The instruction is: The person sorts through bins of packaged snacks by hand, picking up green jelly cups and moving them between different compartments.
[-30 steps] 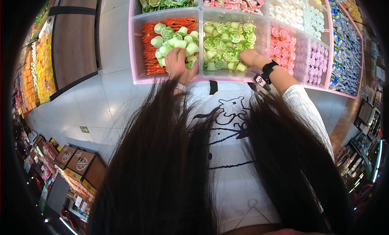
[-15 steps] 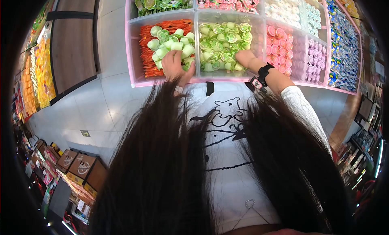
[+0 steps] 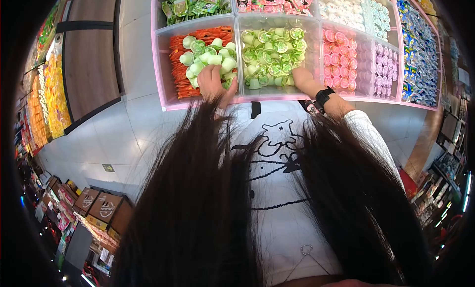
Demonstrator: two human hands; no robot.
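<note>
Pale green jelly cups lie heaped on red-orange packets in the left front compartment of a clear divided bin. Against the near side of this heap rests my left hand, its thumb apart from the fingers and its palm side hidden. More green jelly cups fill the compartment to the right. My right hand reaches down into that compartment's near right corner, beside the cups. Its fingers point away and are mostly hidden, so any grip there cannot be made out.
Pink cups and purple cups occupy compartments to the right. Behind are green packets and pink packets. A pink-edged wall borders the bin in front of me. Brown boxes stand lower left.
My right hand has shifted slightly right and toward me within the green cup compartment. My left hand stays at the heap, nearly still. The view has tilted a little.
</note>
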